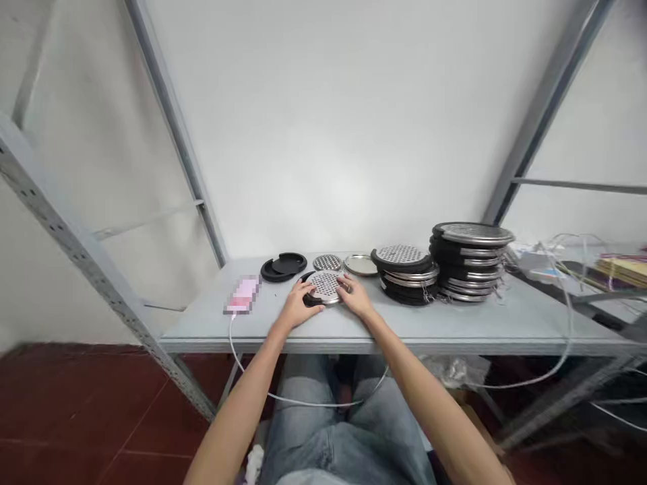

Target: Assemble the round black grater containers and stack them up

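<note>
White walls (323,135) rise behind a gray bench (455,330). The left hand (303,303) and the right hand (356,296) lie on a round steel disc with holes (323,286), one at each side, fingers spread, not pinching. Both hands are about equally near it. Right of the disc stand stacks of like discs (468,263); left of it lies a black lid (283,267).

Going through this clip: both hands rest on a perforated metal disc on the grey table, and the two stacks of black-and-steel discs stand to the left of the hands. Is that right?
Not quite: the two stacks stand to the right of the hands, not the left, as the head view shows. The left hand and right hand do rest on the perforated metal disc on the grey table.
</note>
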A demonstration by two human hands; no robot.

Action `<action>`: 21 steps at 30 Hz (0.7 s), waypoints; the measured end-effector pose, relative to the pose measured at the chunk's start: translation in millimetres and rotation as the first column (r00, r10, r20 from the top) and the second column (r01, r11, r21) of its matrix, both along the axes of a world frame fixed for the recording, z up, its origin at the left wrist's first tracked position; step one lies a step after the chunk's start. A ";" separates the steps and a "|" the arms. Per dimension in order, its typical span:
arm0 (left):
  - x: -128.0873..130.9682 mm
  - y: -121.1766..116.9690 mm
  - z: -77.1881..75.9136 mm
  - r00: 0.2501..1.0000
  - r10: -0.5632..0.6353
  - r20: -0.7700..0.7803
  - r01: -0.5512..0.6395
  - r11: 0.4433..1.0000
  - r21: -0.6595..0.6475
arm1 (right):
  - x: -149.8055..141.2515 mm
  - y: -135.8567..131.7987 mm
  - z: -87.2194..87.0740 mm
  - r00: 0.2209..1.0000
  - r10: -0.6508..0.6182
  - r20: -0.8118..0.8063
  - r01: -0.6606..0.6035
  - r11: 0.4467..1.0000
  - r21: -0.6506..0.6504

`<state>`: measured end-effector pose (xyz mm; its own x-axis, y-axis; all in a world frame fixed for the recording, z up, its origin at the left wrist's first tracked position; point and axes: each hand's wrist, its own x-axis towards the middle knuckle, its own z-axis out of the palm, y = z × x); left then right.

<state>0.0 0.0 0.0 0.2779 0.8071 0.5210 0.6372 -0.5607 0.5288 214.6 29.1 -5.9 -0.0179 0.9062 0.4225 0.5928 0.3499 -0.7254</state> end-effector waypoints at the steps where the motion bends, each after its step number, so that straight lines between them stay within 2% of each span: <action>1: -0.1 -0.2 0.0 1.000 -0.005 0.006 0.005 1.000 0.007 | 0.4 -0.1 -0.2 1.000 0.002 0.000 -0.002 1.000 0.002; 16: -3.0 -4.4 1.2 0.999 -0.035 0.040 0.035 0.999 0.015 | 3.0 -2.5 1.9 0.998 -0.005 -0.060 0.004 1.000 -0.023; 21: 3.9 -4.4 0.0 0.998 0.053 -0.040 -0.050 0.996 0.071 | 2.0 -0.5 0.2 0.998 -0.004 -0.063 0.004 1.000 -0.008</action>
